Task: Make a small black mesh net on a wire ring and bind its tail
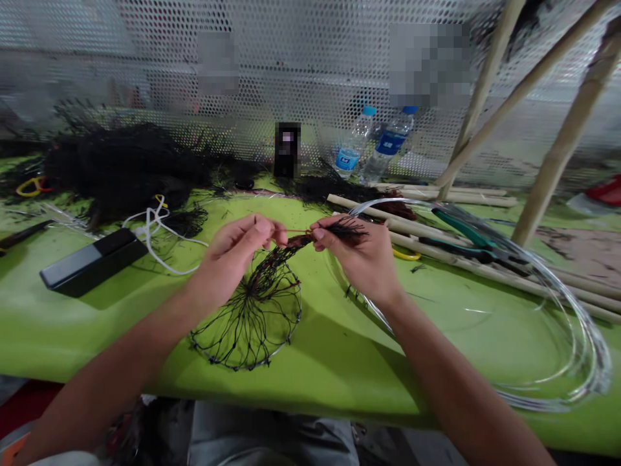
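My left hand (pixel 247 236) is closed, thumb and fingers pinching the end of a thin reddish cord (pixel 297 230). The cord runs taut across to my right hand (pixel 361 249), which is shut round the gathered end of a black net (pixel 247 310). Loose black strands stick out past the right fingers. Below the hands, the net spreads out over a round wire hoop (pixel 299 314), knotted along its rim, close above or on the green table. How the cord meets the net is hidden by my right fingertips.
On the green table (pixel 334 362) lie a coil of wire (pixel 594 356), green-handled pliers (pixel 463 230), wooden poles (pixel 504 275) and a power bank (pixel 94 259) with a white cable (pixel 158 236). Behind stand two water bottles (pixel 349 145) and a black net heap (pixel 126 168). Poles slant up at right.
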